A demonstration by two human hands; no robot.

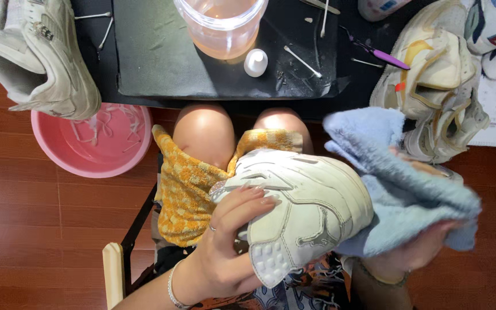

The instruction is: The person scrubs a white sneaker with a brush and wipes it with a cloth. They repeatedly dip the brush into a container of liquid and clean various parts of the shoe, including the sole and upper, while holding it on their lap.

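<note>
My left hand [231, 235] grips a white sneaker [299, 201] by its side, holding it over my lap. A ring and a bracelet are on that hand. My right hand [414, 252] is wrapped in a light blue towel [397, 178] pressed against the sneaker's right end; the hand is mostly hidden under the cloth. A yellow checked towel [185, 195] lies across my knees beneath the shoe.
A black table [144, 51] ahead carries a clear tub of liquid [222, 26], a small white cap [255, 62], cotton swabs [302, 61] and a purple tool [383, 55]. Worn sneakers sit at left [41, 51] and right [437, 86]. A pink basin with laces [96, 140] stands on the wooden floor.
</note>
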